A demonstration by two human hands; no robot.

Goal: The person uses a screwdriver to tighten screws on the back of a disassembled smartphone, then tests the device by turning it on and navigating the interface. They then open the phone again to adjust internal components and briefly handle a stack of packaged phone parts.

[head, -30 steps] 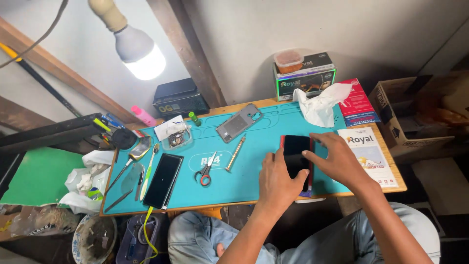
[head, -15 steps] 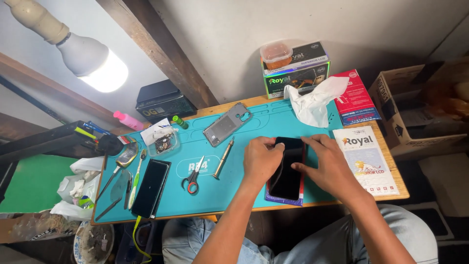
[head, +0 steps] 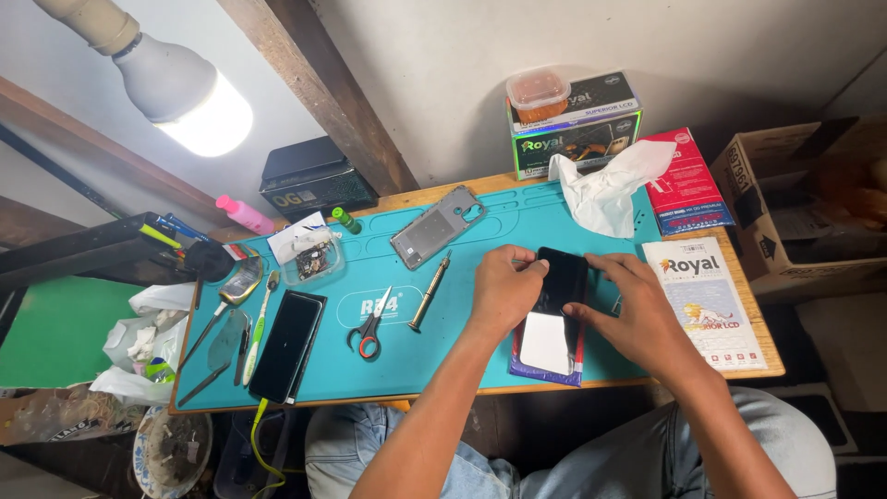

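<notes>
Head cam looks straight down at a teal work mat [head: 554,217] covering most of the surface. Both hands are on a dark phone screen panel [head: 560,282] lying on a purple pouch [head: 545,370] at the near edge of the mat, right in front of the person. Left hand [head: 499,291] sits on the panel's left edge with its fingers curled together against it, right hand [head: 637,310] on the right edge with fingers spread out and pressing flat, so the panel is pinned from both sides, presumably so it doesn't slide. Can't tell if anything's actually gripped underneath.

Tools sit off to the left within easy reach: a brass-handled screwdriver [head: 430,291], red-handled scissors [head: 371,323], and a grey phone back cover [head: 437,226] further up. Another black phone [head: 287,345] lies flat near the mat's left end beside some tweezers [head: 214,356]. A crumpled white tissue [head: 605,185] rests at the far right corner, next to a stack of boxes [head: 575,125] against the wall.
</notes>
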